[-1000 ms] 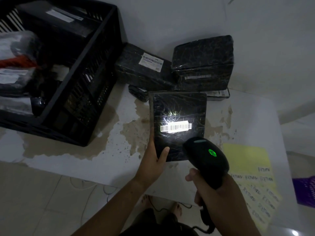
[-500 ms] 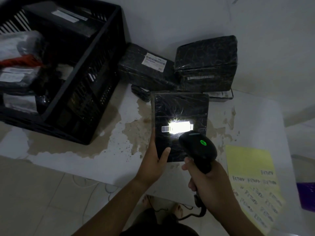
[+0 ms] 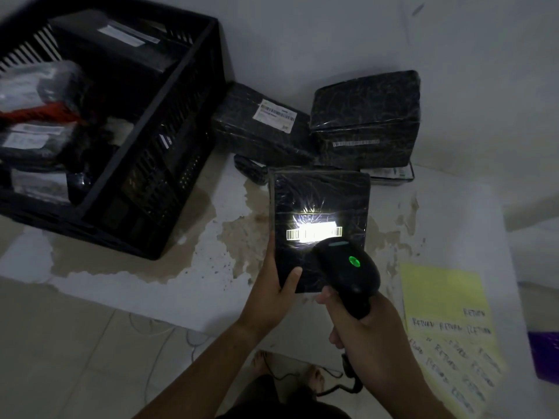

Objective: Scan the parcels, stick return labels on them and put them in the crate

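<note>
My left hand [image 3: 273,294] grips the lower left corner of a flat black wrapped parcel [image 3: 317,201], held over the table's middle. My right hand [image 3: 367,337] holds a black barcode scanner [image 3: 348,267] with a green light on top. Its white beam falls on the parcel's barcode strip [image 3: 313,233]. A black slatted crate [image 3: 169,140] stands at the left with several wrapped parcels inside. A yellow sheet of handwritten RETURN labels [image 3: 444,300] lies at the right of the table.
Against the wall at the back lie a black parcel with a white label [image 3: 260,128] and a bigger black box [image 3: 366,116], with flatter items under them. The white table [image 3: 187,285] has peeled brown patches. A purple object [image 3: 544,358] sits at the far right.
The scanner has moved up and left, closer to the parcel, and its beam now lies bright over the barcode. My left hand keeps the parcel in place.
</note>
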`<state>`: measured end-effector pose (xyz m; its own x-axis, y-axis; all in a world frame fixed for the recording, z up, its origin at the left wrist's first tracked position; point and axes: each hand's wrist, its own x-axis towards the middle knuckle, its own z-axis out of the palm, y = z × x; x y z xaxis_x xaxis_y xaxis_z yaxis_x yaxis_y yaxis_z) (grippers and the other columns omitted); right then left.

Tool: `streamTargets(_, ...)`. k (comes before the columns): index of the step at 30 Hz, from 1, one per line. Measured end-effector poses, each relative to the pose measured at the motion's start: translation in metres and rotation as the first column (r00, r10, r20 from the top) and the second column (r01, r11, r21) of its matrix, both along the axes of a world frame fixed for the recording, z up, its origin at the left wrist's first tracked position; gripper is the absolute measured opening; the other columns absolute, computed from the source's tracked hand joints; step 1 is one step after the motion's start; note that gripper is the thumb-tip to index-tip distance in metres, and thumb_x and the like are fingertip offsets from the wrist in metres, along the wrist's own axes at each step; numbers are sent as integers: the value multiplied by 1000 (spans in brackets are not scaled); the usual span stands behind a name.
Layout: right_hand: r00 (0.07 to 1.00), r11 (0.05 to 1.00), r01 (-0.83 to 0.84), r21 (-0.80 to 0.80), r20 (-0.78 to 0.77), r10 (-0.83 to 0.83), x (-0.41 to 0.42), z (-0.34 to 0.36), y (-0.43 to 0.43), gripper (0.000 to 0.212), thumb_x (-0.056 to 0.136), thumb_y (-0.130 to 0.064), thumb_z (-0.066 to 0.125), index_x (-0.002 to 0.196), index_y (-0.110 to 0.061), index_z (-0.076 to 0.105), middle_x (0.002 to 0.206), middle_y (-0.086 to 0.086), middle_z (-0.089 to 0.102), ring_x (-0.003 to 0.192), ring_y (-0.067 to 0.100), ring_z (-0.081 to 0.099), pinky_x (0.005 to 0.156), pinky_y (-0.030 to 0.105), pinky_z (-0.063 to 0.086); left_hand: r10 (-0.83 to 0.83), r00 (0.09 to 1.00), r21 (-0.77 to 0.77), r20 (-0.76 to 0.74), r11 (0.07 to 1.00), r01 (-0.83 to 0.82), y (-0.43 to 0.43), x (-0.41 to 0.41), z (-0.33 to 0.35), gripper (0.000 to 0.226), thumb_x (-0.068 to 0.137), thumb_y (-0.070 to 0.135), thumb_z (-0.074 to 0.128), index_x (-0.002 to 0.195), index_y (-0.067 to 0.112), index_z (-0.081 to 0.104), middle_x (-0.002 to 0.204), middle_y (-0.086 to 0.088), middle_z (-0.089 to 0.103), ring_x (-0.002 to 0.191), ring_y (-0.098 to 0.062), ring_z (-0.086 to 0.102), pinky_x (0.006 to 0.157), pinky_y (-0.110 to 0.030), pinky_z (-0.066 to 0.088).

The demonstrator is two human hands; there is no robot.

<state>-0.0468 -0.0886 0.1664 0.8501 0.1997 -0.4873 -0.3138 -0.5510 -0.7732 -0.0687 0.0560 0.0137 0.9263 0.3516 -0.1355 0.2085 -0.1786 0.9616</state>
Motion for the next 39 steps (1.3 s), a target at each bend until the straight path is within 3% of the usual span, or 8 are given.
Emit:
streamTargets(9, 1000, 1000, -30, -7, 0, 30, -7, 4, 7, 18, 93, -26, 64, 88, -9, 67, 61, 13, 63, 52, 18, 63, 48, 17, 46, -1, 1000, -21, 9, 1000, 1, 2, 4, 3, 74, 104, 31, 53, 159, 43, 6, 161, 14, 33, 147, -3, 33, 121, -41, 33)
streamTargets(13, 999, 999, -28, -23, -23, 28, -11, 3, 8, 14, 91, -23, 66, 88, -10, 67, 62, 14, 65, 47, 12, 61, 46, 16, 45, 5, 1000, 6, 1, 1000, -5, 4, 4, 0, 78, 104, 29, 55, 157, 49, 2, 162, 10, 33, 147, -6, 33, 122, -45, 32)
streamTargets(24, 995, 995, 93, -33, -37, -94, -6, 12, -1, 20, 89, -34, 67, 92, -14, 71, 54, 7, 65, 42, 6, 58, 41, 11, 38, -2, 1000, -22, -6, 1000, 2, 7, 5, -4, 77, 98, 55, 51, 160, 41, 7, 165, 12, 26, 152, -9, 24, 123, -49, 28)
streamTargets(30, 996, 996, 84, -40, -28, -85, -5, 16, -1, 20, 90, -38, 66, 93, -18, 69, 55, 6, 67, 44, 6, 60, 55, 22, 40, -13, 1000, -32, -7, 999, 13, 8, 5, -2, 73, 102, 39, 54, 160, 37, 11, 161, 12, 33, 149, -5, 30, 122, -46, 31)
streamTargets(39, 994, 995, 103, -12, -18, -103, -7, 14, 3, 18, 89, -34, 67, 92, -17, 70, 52, 7, 64, 42, 6, 57, 52, 20, 39, -2, 1000, -20, -16, 1000, 2, 5, 4, -4, 77, 98, 57, 49, 159, 45, 4, 165, 13, 26, 152, -9, 25, 122, -49, 30)
